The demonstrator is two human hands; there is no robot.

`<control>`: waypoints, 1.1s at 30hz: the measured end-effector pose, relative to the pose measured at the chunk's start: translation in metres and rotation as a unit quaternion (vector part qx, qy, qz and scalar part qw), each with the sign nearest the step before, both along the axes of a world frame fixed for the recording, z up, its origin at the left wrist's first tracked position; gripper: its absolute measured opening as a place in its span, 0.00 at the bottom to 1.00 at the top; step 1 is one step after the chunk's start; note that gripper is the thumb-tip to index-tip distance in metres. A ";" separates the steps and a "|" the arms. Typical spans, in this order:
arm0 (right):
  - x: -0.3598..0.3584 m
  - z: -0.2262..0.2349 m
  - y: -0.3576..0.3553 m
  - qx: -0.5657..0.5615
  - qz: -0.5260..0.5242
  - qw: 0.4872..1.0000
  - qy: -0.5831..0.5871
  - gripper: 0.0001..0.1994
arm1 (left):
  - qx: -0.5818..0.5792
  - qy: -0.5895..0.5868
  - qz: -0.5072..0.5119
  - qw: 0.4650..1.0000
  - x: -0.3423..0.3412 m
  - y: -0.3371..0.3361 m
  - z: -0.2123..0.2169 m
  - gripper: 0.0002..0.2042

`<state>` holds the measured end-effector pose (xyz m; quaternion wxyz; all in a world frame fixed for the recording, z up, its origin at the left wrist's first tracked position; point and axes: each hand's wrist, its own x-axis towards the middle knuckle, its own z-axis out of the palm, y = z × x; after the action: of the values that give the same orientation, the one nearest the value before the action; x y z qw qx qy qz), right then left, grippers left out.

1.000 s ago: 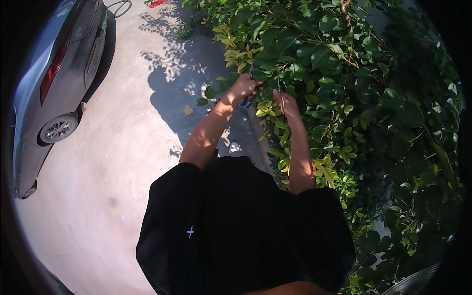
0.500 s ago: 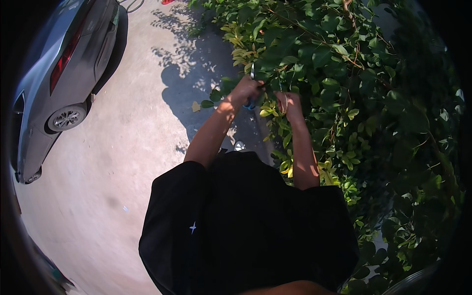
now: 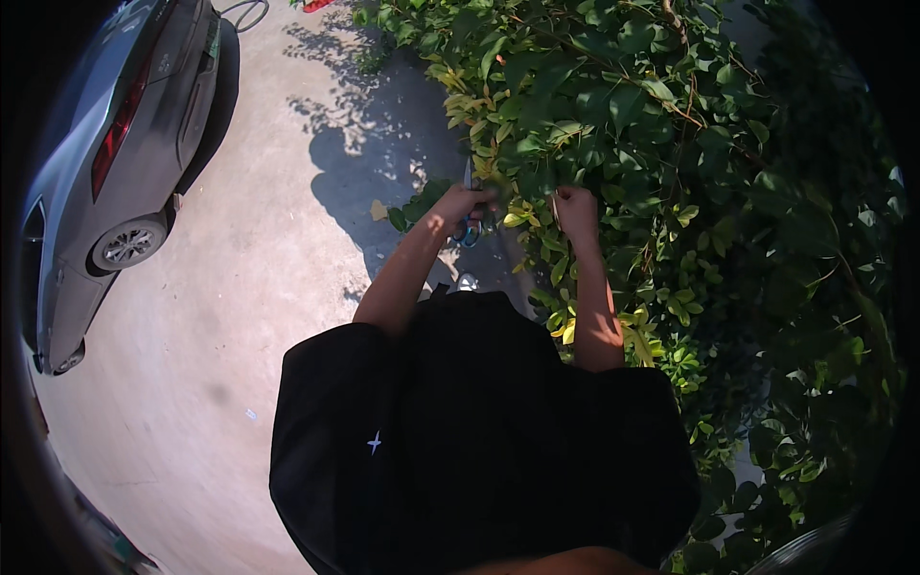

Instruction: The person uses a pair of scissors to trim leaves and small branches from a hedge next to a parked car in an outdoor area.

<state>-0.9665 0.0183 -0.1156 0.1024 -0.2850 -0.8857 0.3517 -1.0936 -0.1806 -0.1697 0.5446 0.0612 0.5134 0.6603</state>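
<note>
My left hand (image 3: 462,204) is closed around a pair of scissors (image 3: 469,224) with blue handles, the blades pointing up into the leaves. My right hand (image 3: 576,209) is a little to the right of it, fingers curled around a thin twig (image 3: 555,199) of the leafy green bush (image 3: 671,144). Both hands are at the bush's left edge, among yellow-green leaves. My black shirt fills the lower middle of the view.
A grey car (image 3: 115,144) is parked at the far left on the pale concrete ground (image 3: 240,316). The bush casts a shadow (image 3: 374,172) on the concrete beside my left arm. Dense foliage fills the whole right side.
My hands stay at the same spot on the bush. The view has shifted slightly, and the scissors now point more upright into the leaves.
</note>
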 end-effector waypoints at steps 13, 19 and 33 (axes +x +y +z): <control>0.038 -0.026 -0.041 -0.287 0.061 0.955 0.043 0.20 | -0.019 0.352 0.178 0.919 -0.020 0.030 0.086 0.21; 0.050 0.002 -0.010 -0.265 0.021 0.962 0.061 0.19 | -0.030 0.568 0.136 0.811 -0.018 0.091 0.119 0.19; 0.002 0.067 0.030 -0.225 0.032 0.969 -0.096 0.31 | 0.070 0.421 -0.013 0.904 -0.017 0.095 0.077 0.11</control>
<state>-0.9647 0.0481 -0.0490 -0.0616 -0.3044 -0.7982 0.5161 -1.1107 -0.0860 -0.0930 0.2808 0.3784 0.6464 0.6002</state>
